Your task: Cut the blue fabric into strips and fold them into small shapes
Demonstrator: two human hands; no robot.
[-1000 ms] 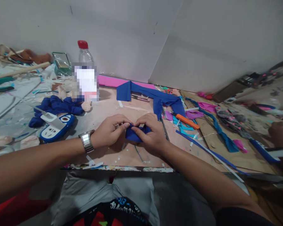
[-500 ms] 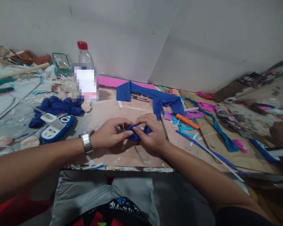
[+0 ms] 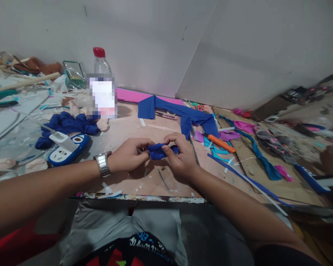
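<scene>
A small piece of blue fabric is held between both hands above the worktop. My left hand, with a metal watch on its wrist, pinches the fabric's left end. The right end is gripped by my right hand, its thumb lying on top. Beyond the hands, a long folded strip of blue fabric stretches across the board. A pile of bunched blue pieces sits to the left, behind a blue and white power strip.
A bottle with a red cap stands behind a blurred-out bright screen. An orange cutter lies among scraps on the right. Green-handled pliers are at far left. Another person's hand is at the right edge.
The blue piece now shows longer and flatter between my fingers. My left thumb has drawn back toward its left end, and my right thumb has shifted up and right.
</scene>
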